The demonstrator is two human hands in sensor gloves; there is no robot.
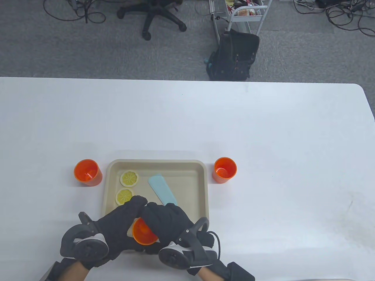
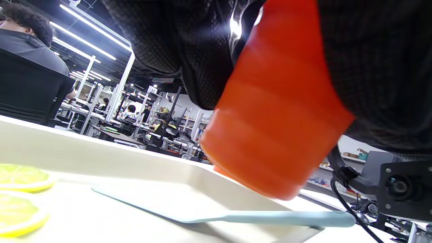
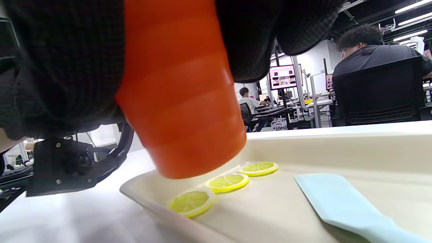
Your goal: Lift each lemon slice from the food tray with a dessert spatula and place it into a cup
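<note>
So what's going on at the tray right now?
Both gloved hands, left hand and right hand, hold one orange cup lifted and tilted over the near end of the food tray. Three lemon slices lie in the tray, with the blue dessert spatula lying untouched beside them. Two more orange cups, the left cup and the right cup, stand either side of the tray.

Both hands, the left hand (image 1: 117, 222) and the right hand (image 1: 165, 219), held a cup (image 1: 143, 232) above the food tray's (image 1: 202, 187) near edge. Beyond their fingertips, lemon slices (image 1: 129, 178) lay left and the spatula (image 1: 162, 190) right. Two cups (image 1: 87, 172) flanked the tray on the tabletop (image 1: 263, 131).
</note>
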